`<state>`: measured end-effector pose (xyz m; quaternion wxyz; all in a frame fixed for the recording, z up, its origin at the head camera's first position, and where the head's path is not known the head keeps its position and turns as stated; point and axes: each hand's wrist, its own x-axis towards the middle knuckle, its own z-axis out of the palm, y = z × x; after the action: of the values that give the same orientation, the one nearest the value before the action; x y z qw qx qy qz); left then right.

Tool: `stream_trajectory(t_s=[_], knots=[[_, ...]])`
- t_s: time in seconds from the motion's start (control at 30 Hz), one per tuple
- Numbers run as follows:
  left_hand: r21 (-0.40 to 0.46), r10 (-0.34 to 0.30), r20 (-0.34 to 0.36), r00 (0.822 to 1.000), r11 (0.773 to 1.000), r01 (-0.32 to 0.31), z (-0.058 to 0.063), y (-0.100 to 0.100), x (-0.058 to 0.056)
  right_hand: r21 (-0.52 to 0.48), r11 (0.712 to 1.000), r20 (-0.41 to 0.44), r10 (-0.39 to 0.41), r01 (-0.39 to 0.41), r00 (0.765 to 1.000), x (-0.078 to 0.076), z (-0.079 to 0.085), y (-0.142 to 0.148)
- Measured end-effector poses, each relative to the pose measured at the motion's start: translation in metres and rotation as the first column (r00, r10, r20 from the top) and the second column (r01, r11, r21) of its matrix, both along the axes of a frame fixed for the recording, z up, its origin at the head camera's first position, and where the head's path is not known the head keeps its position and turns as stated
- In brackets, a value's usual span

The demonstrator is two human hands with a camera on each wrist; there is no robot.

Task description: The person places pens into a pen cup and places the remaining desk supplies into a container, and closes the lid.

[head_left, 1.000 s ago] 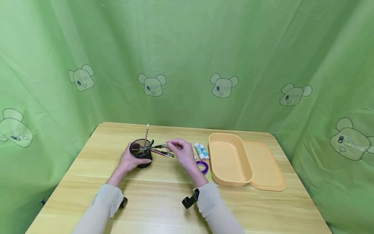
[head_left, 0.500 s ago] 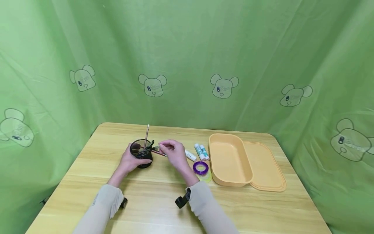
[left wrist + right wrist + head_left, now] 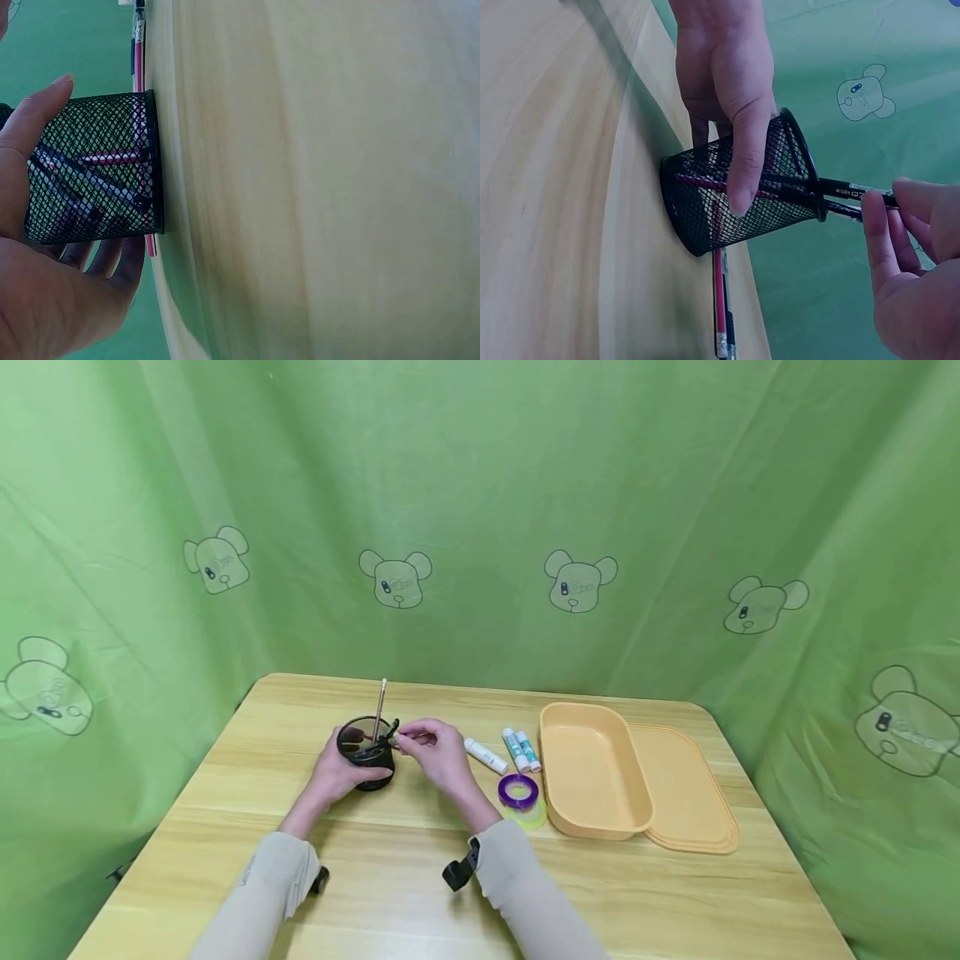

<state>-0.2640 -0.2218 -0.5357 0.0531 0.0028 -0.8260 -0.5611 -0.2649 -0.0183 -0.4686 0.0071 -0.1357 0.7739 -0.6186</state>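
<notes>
My left hand grips a black mesh pen holder around its side, the thumb across the front. The holder stands upright on the table. Between thumb and fingers, my right hand pinches the top end of a black pen over the rim. That pen's lower part is inside the holder. Another dark pen leans out beside it, and a pencil with a white end rises at the back. On the table by the holder lies a red pencil alongside a dark pen.
Right of the hands lie a white tube and two teal-and-white glue sticks. Nearer are a purple tape roll and a yellow one, partly overlapping. An orange box stands beside a flat orange lid. Green curtains surround the wooden table.
My right hand has moved left and down to the holder's rim, and the pinched pen has slid further into the holder. The left hand keeps its grip on the holder.
</notes>
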Motion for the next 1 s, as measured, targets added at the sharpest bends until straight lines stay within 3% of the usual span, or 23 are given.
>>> stream_trajectory(t_s=[0.43, 0.73, 1.0], knots=[[0.017, -0.015, 0.005, 1.0, 1.0, 0.015, 0.001, 0.0, 0.0, 0.001, 1.0, 0.016, 0.015, -0.015, 1.0, 0.0, -0.011, -0.015], [-0.003, -0.04, -0.069, 0.997, 0.999, 0.04, -0.001, -0.001, -0.004, 0.033, 0.999, -0.005, 0.022, -0.022, 1.0, 0.001, -0.015, -0.025], [-0.057, -0.009, -0.029, 1.0, 0.998, 0.008, -0.001, 0.0, -0.001, 0.066, 0.998, -0.022, 0.026, -0.024, 0.999, 0.001, -0.023, -0.031]])
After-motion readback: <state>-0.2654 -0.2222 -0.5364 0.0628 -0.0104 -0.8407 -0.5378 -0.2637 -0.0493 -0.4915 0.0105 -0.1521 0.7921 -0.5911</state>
